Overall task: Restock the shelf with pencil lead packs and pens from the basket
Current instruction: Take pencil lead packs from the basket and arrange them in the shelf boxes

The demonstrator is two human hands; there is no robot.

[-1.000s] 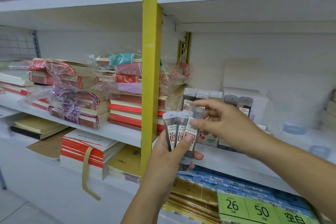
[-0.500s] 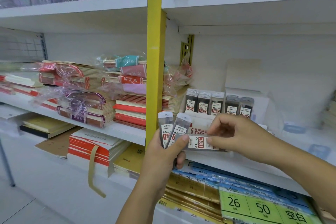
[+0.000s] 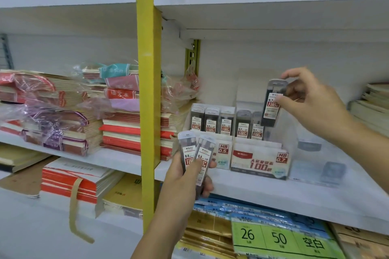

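Dark plastic lead pack (image 3: 271, 112), red-and-white label, pinched in right hand (image 3: 311, 100).

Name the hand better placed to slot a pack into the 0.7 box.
The right hand: it pinches a 0.7 pack just above the 0.7 box; the left hand grips two 0.5 packs lower.

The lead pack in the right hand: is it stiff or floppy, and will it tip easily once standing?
Probably stiff: the lead pack holds its straight shape though the right hand pinches only its upper part. Likely light, since fingertips alone carry it. Tall and narrow, it may tip unless it leans on the row of packs.
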